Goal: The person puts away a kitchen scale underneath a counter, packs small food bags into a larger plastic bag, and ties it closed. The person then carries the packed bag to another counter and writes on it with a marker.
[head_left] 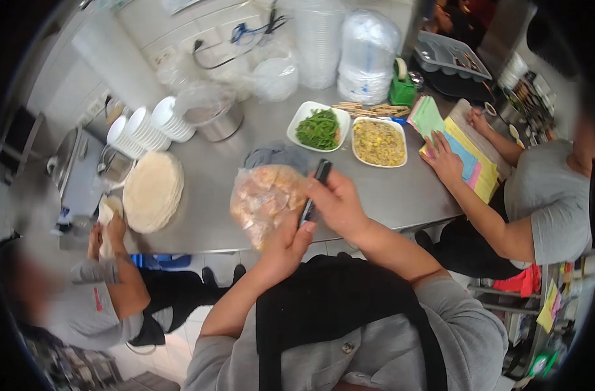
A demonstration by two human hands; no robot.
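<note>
My left hand (283,251) and my right hand (342,207) come together over the counter's front edge, both with fingers closed. Between them is a black marker (322,172), tilted, its lower end at my left thumb and its upper part in my right hand. A clear plastic bag (266,199) of pale orange, chunky food is right beside both hands, touching the fingers. Which hand bears the bag is hidden. Behind it lies a crumpled dark grey bag or cloth (275,156).
On the steel counter (213,176) stand a dish of green vegetables (318,129), a dish of yellow food (379,142) and a stack of flat dough rounds (153,192). One co-worker (108,287) handles dough at left; another (545,202) writes beside coloured papers (467,153) at right.
</note>
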